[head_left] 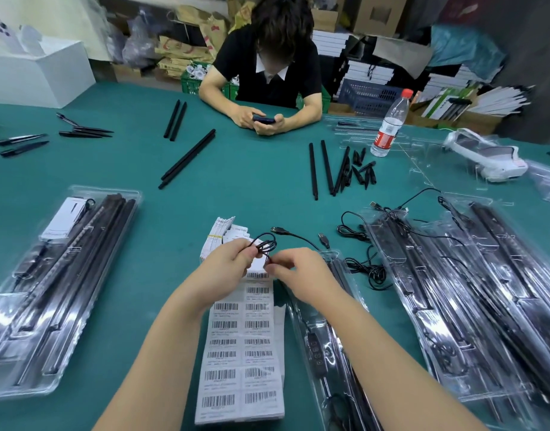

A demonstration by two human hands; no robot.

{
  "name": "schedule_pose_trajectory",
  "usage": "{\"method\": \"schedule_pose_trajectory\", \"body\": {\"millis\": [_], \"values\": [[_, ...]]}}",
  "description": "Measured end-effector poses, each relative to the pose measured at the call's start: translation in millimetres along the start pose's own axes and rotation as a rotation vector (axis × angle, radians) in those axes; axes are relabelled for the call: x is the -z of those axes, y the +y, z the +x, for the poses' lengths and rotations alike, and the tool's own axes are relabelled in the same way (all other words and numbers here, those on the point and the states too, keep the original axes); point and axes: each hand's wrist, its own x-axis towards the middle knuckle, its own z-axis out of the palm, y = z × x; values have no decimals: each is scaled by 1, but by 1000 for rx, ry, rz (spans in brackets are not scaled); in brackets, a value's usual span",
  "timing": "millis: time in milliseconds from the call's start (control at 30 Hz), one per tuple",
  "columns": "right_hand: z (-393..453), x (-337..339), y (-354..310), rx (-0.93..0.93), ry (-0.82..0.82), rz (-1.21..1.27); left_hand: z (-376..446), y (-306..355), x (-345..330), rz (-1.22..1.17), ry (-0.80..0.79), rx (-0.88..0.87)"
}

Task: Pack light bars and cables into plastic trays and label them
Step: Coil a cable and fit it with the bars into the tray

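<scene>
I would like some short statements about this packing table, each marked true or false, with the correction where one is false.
1. Both hands hold a coiled black cable. True: the left hand grips the coil and the right hand pinches the wire.
2. The sheet of barcode labels lies under the forearms. True.
3. The water bottle has a blue cap. False: the cap is red.
4. The tray at the left is empty. False: it holds dark bars and a white card.
5. The person across the table holds a phone. True.
</scene>
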Motion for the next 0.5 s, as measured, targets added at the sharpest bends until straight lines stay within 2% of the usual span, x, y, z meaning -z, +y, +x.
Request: {"method": "schedule_pose_trajectory", "body": {"millis": [100,167,233,333,500], "values": [[-4,3,6,-23,47,144,3,1,-11,-7,51,50],[-6,6,11,-70,67,229,2,3,-21,64,17,69],[-7,7,13,-111,84,243,-2,7,-34,173,-44,68],[-7,6,17,-165,94,234,-3,13,-51,426,-51,5],[-12,14,18,-270,-36,632,-1,18,-57,524,17,7]]}}
